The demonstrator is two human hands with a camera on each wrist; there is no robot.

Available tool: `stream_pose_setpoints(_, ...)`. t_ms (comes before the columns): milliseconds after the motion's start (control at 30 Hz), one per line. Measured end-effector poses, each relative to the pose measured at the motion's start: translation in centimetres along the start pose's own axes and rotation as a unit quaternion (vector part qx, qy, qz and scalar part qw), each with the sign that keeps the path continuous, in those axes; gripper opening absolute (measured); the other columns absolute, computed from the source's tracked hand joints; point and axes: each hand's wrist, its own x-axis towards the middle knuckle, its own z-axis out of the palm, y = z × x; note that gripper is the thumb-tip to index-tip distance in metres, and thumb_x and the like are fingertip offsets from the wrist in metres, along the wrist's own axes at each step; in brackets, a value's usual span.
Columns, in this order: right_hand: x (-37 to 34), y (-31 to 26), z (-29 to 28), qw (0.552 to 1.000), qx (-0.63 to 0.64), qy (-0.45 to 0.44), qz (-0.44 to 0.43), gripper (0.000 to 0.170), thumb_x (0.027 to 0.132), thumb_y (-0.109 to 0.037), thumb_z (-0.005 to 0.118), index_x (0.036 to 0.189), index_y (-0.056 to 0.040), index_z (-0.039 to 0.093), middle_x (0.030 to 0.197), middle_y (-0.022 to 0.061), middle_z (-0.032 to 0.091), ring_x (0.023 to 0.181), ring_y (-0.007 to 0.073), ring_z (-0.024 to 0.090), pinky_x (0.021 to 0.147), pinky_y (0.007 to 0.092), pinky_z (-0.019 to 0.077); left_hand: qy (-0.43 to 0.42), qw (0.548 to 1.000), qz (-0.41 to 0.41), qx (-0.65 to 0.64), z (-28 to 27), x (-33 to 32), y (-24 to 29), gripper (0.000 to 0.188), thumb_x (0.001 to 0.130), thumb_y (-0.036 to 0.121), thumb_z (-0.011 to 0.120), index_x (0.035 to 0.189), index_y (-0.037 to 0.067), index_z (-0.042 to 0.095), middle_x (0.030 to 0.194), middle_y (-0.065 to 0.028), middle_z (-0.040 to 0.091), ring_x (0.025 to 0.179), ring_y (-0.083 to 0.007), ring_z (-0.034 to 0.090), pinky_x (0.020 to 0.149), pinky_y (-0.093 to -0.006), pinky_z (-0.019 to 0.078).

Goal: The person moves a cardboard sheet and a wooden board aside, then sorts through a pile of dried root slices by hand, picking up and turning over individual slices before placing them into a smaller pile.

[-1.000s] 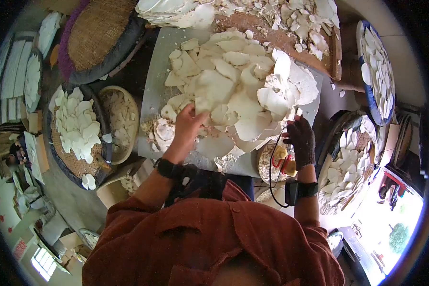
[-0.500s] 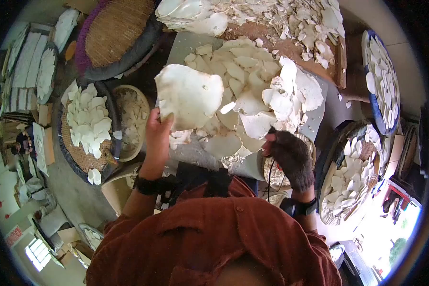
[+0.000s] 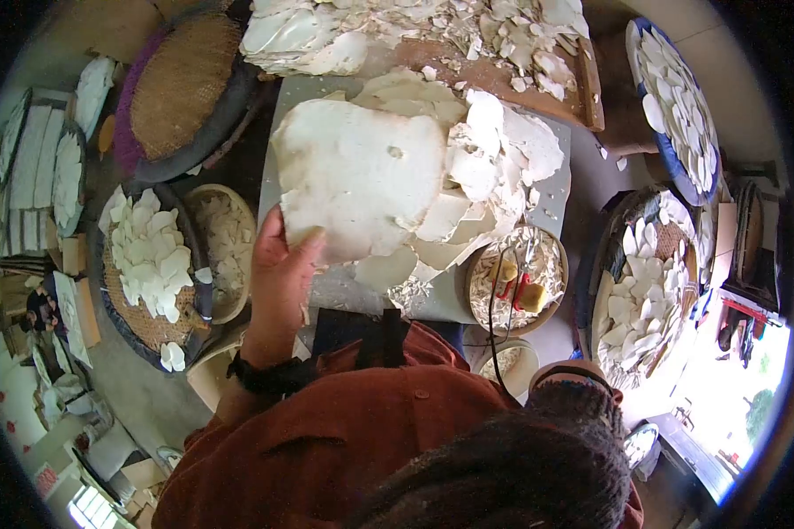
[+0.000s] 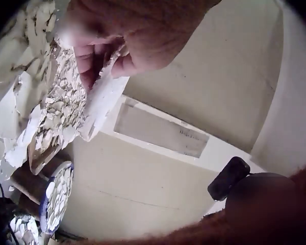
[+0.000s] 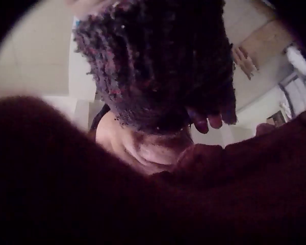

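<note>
My bare left hand point(image 3: 282, 273) grips the lower left edge of a large, thin off-white sheet point(image 3: 357, 176) in the head view. The left wrist view shows the thumb and fingers of this hand point(image 4: 127, 46) pinching the sheet point(image 4: 104, 104) nearly edge-on. Under and beside it lies a pile of broken cream pieces point(image 3: 503, 150) on a grey board point(image 3: 547, 207). My right hand, in a dark knitted fingerless glove point(image 3: 512, 467), is raised close to the head camera and blurred. In the right wrist view the glove point(image 5: 158, 66) shows bare fingertips point(image 5: 200, 125); what they touch is hidden.
A round basket point(image 3: 560, 309) of scraps with a red-handled tool point(image 3: 525, 295) stands at the board's front right. Trays of white flakes flank both sides, one on the left point(image 3: 198, 295) and one on the right point(image 3: 604, 282). A brown wooden tray point(image 3: 591, 88) lies behind.
The left hand has lifted the large sheet off the pile and brought it over the middle of the board. My right hand has left the board's front edge and come up towards the head.
</note>
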Motion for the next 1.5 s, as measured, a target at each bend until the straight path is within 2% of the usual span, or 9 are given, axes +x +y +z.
stream_pose_setpoints(400,-2.9,-1.0,0.5,0.975,-0.050,0.217,-0.014,0.028,0.094,-0.026,0.051,0.107,-0.0042,0.062,0.101,0.0098,0.064,0.096,0.0240,0.059,0.084,0.0381,0.0481,-0.023,1.000,-0.003,0.007,0.9,0.1,-0.2,0.045,0.088,0.000,0.057,0.131,0.000,0.044,0.124,-0.0099,0.056,0.111,-0.0166,0.055,0.096,-0.0318,0.0431)
stream_pose_setpoints(533,-4.3,3.4,-0.6,0.741,0.289,0.607,-0.008,0.027,0.095,-0.026,0.052,0.111,-0.0050,0.058,0.096,0.0068,0.061,0.089,0.0206,0.057,0.083,0.0368,0.0470,-0.076,0.997,0.003,-0.029,1.1,0.5,-0.6,0.048,0.087,-0.001,0.057,0.133,0.000,0.042,0.124,-0.0092,0.055,0.111,-0.0165,0.055,0.096,-0.0321,0.0432)
stream_pose_setpoints(667,-6.0,11.5,0.4,0.722,0.266,0.626,0.128,0.040,0.088,-0.022,0.063,0.123,-0.0051,0.052,0.111,0.0066,0.062,0.104,0.0198,0.057,0.092,0.0369,0.0441,-0.109,0.993,-0.047,-0.013,2.6,0.9,-0.7,0.050,0.086,-0.002,0.058,0.134,0.001,0.041,0.123,-0.0084,0.056,0.110,-0.0155,0.055,0.095,-0.0308,0.0442)
stream_pose_setpoints(700,-6.6,12.2,0.5,0.857,-0.075,0.453,0.233,0.041,0.082,-0.013,0.064,0.121,-0.0048,0.054,0.109,0.0120,0.063,0.103,0.0235,0.059,0.090,0.0372,0.0463,-0.126,0.990,-0.060,-0.004,2.9,0.9,-0.9,0.051,0.086,-0.002,0.058,0.134,0.001,0.041,0.123,-0.0083,0.056,0.110,-0.0151,0.055,0.094,-0.0304,0.0446)
stream_pose_setpoints(733,-7.2,12.9,0.6,0.818,-0.437,0.301,0.224,0.044,0.076,-0.005,0.065,0.119,-0.0044,0.057,0.107,0.0174,0.063,0.101,0.0272,0.061,0.088,0.0375,0.0485,-0.143,0.987,-0.072,0.005,3.2,0.9,-1.2,0.051,0.086,-0.001,0.059,0.134,0.001,0.041,0.122,-0.0082,0.057,0.110,-0.0147,0.055,0.094,-0.0300,0.0449)
stream_pose_setpoints(800,-8.7,11.9,2.2,0.812,-0.384,0.228,0.377,0.036,0.076,0.000,0.067,0.111,-0.0056,0.063,0.112,0.0156,0.063,0.106,0.0341,0.059,0.095,0.0389,0.0462,-0.160,0.980,-0.113,0.026,3.9,0.7,-1.2,0.050,0.085,0.001,0.061,0.132,0.000,0.042,0.119,-0.0080,0.058,0.106,-0.0137,0.057,0.090,-0.0286,0.0468)
stream_pose_setpoints(900,-8.5,12.6,3.1,0.847,-0.255,0.372,0.281,0.049,0.069,0.005,0.066,0.116,-0.0074,0.061,0.116,0.0170,0.062,0.110,0.0344,0.058,0.098,0.0409,0.0440,-0.174,0.968,-0.165,0.068,4.2,1.0,-1.5,0.047,0.085,0.005,0.064,0.129,-0.001,0.046,0.116,-0.0081,0.060,0.102,-0.0128,0.059,0.088,-0.0274,0.0479)
stream_pose_setpoints(1300,-8.8,11.2,2.0,0.848,-0.359,0.268,0.284,0.063,0.066,0.011,0.062,0.125,-0.0099,0.057,0.121,0.0157,0.061,0.115,0.0332,0.057,0.102,0.0418,0.0399,-0.144,0.946,-0.264,0.125,6.0,1.8,-0.6,0.030,0.083,0.013,0.069,0.109,-0.001,0.063,0.098,-0.0077,0.068,0.089,-0.0121,0.064,0.081,-0.0258,0.0492)
stream_pose_setpoints(1500,-10.6,14.2,3.2,0.890,-0.081,0.367,0.259,0.051,0.074,-0.002,0.071,0.123,-0.0056,0.056,0.119,0.0170,0.062,0.114,0.0299,0.059,0.096,0.0388,0.0456,-0.132,0.922,-0.325,0.164,6.4,2.2,0.3,0.031,0.083,0.015,0.069,0.111,0.001,0.063,0.097,-0.0060,0.069,0.087,-0.0110,0.064,0.073,-0.0247,0.0510)
